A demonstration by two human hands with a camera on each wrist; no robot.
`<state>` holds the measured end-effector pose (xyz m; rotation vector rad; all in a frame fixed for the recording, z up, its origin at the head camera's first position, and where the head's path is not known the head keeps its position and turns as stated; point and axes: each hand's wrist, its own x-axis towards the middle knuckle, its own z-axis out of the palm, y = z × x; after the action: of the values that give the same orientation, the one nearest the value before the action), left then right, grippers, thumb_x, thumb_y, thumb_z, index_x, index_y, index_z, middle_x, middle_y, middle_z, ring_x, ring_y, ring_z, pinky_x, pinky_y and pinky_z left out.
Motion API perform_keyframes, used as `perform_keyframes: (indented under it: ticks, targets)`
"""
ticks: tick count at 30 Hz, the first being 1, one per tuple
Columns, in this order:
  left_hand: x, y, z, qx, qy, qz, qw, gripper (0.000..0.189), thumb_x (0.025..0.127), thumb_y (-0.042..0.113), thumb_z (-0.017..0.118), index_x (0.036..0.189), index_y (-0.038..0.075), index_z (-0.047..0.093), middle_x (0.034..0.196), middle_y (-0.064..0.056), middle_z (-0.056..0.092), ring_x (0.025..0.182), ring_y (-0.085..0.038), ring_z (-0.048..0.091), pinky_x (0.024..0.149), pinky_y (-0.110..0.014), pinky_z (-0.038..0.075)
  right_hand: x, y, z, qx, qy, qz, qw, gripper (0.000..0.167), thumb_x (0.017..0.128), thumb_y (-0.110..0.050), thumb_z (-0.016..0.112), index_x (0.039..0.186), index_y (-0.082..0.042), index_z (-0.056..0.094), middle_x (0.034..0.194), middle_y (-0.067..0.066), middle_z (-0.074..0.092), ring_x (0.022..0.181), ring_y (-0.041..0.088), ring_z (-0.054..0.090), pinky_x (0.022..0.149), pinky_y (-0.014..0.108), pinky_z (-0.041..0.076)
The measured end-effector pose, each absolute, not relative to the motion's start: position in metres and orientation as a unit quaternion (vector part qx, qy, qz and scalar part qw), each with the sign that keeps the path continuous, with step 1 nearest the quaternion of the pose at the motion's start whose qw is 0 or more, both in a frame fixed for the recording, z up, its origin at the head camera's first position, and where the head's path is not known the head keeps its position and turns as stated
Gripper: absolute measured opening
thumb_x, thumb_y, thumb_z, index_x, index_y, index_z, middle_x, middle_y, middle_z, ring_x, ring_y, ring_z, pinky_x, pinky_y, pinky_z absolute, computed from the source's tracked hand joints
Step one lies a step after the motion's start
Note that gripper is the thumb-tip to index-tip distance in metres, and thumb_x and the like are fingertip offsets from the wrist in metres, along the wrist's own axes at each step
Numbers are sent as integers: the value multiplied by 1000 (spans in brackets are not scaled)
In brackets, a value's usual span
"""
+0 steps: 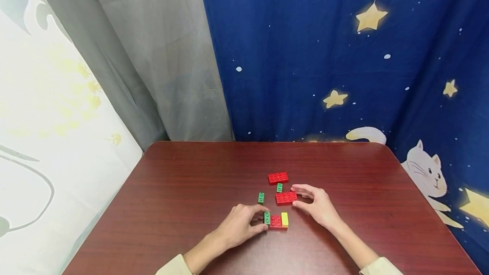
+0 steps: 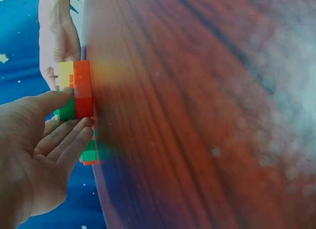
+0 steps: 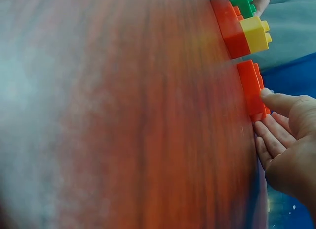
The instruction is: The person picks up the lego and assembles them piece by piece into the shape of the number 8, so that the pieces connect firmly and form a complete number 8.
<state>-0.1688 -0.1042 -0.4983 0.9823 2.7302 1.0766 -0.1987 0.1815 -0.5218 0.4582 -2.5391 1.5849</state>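
Note:
In the head view my left hand [image 1: 241, 224] holds the left end of a joined piece, thumb in front and fingers behind. This piece has a red brick [image 1: 276, 222] as its base, a green brick [image 1: 267, 218] on its left end and a yellow brick [image 1: 285, 219] on its right end. My right hand [image 1: 318, 207] is at the right end of a separate red eight-stud brick [image 1: 285, 198], thumb and fingers on either side. In the right wrist view the thumb and fingertips meet that red brick [image 3: 251, 91].
Behind the separate red brick lie a small green brick [image 1: 279, 187] and another red brick [image 1: 278, 178]. One more green brick [image 1: 261, 198] stands just beyond my left fingers. All rest on a dark reddish wooden table [image 1: 198, 173], with curtains past its far edge.

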Motion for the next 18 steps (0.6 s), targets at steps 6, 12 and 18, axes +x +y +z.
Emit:
perform_keyframes:
  ticks: [6,12,18]
  targets:
    - [-169,-104,-499,315,883,347,22,30,91,15,87,119,11,76,105,7,79,96,0,72,81,-16,58,-201,182,-524,151,-839,520,53,49,86,-1,87,131,1,71,125,14,76,116,31,72,99,29,57]
    - [-170,-104,-498,313,884,347,24,30,91,16,87,118,12,76,103,8,78,95,2,72,81,-16,58,-202,182,-525,144,-842,518,48,48,85,-2,88,130,0,72,123,11,77,115,31,73,100,39,58]
    - [-170,-103,-497,311,883,351,30,30,91,15,87,118,11,76,103,7,78,95,1,72,81,-15,57,-202,181,-524,136,-847,512,49,46,84,0,88,128,0,73,121,11,77,113,31,74,99,41,58]
